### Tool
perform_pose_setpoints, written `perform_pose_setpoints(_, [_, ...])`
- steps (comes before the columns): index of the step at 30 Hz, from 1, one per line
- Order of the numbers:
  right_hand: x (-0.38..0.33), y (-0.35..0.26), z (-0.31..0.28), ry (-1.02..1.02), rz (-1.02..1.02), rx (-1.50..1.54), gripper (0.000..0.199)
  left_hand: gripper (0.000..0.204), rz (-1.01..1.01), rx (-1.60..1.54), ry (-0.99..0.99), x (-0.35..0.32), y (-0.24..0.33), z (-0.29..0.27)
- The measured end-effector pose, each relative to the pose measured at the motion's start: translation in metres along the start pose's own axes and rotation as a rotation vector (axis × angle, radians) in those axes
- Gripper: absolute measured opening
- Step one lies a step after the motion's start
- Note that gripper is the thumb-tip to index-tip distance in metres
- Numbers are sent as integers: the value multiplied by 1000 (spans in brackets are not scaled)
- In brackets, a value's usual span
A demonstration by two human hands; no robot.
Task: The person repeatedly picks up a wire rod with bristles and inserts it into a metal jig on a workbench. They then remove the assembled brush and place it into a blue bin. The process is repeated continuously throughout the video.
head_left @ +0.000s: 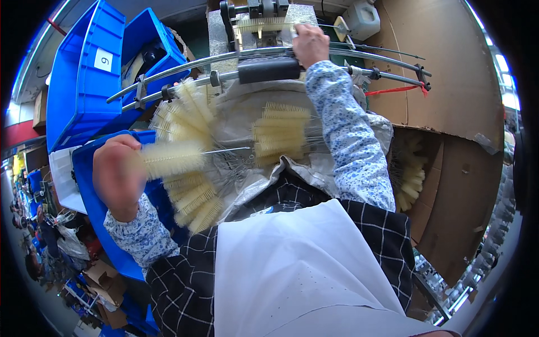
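My left hand (118,174) is closed round one end of a bottle brush (175,159) with pale yellow bristles, its bare wire stem pointing right. Beyond the metal rails, my right hand (310,45) has its fingers curled at the right end of a second brush (264,24), which lies across a small machine (259,39). The wire of that brush runs on past my fingers to the right; my fingertips are partly hidden. Below the rails, a pile of brushes (281,135) lies on a whitish cloth, with another fan of brushes (182,115) to its left.
Two curved metal rails (168,70) with a black padded sleeve (269,68) cross in front of me. Blue bins (84,73) stand at the left, a large cardboard sheet (449,67) at the right. More brushes (412,174) sit in a cardboard box. A white jug (362,21) stands far right.
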State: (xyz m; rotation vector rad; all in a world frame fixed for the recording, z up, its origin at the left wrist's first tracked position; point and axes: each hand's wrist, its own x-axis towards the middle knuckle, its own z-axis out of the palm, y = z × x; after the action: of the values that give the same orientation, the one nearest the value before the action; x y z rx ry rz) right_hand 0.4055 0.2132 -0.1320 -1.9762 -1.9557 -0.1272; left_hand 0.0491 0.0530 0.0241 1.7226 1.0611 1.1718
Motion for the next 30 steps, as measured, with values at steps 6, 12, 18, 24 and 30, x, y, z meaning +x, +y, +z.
perform_pose_setpoints(6, [2,91,-11,72,-31,-54,23,39,-20,8,100,-12,-11,-19])
perform_pose_setpoints(12, [31,141,-34,-105,-32,-123,25,38,-139,-164,91,4,-17,-5])
perform_pose_setpoints(18, [20,151,-88,-391,-1,125,26,30,-202,-270,-52,23,-29,6])
perform_pose_setpoints(24, [-48,58,-150,-738,-195,627,34,25,-215,-392,-223,48,-33,70])
perform_pose_setpoints(30, [-98,-64,-112,-712,-273,1077,35,31,-242,-317,-246,39,-35,115])
